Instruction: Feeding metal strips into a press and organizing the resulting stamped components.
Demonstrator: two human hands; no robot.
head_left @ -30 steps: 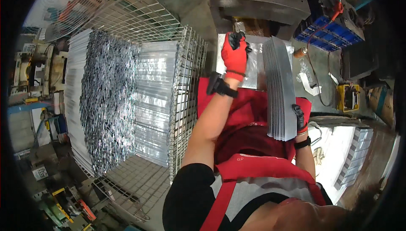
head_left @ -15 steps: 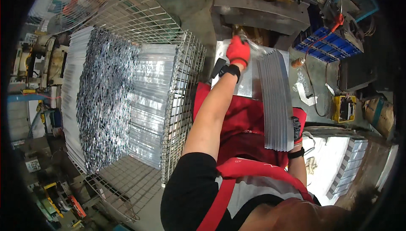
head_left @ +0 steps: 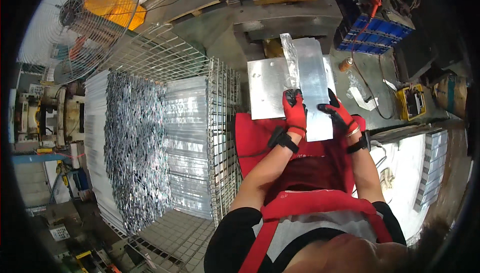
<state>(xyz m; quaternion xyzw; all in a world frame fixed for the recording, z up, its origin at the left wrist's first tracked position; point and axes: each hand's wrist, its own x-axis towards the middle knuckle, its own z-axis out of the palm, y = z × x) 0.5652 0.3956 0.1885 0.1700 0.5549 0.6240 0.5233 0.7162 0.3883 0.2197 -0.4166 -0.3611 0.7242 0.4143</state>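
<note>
A stack of long silver metal strips (head_left: 312, 80) lies lengthwise before me, its near end over my red apron (head_left: 310, 165). Along its left side runs a crumpled band of clear plastic film (head_left: 290, 60). My left hand (head_left: 295, 108), in a red glove with dark fingers, is closed around the film's near end. On the stack's right edge, my right hand (head_left: 337, 112), gloved alike, grips the strips with its thumb on top. Beneath lies a flat silver metal sheet (head_left: 265, 90).
At left, a wire cage (head_left: 222, 138) holds densely packed metal strips (head_left: 137, 148). A large fan (head_left: 75, 18) stands beyond it. Far right are a blue crate (head_left: 367, 35), an orange can (head_left: 345, 63) and a yellow bin (head_left: 411, 102). Dark machinery (head_left: 285, 15) spans the far side.
My left hand has come back toward me, now with the film in it. The strips have been turned from edge-on to flat, and my right hand has moved farther from my body with them.
</note>
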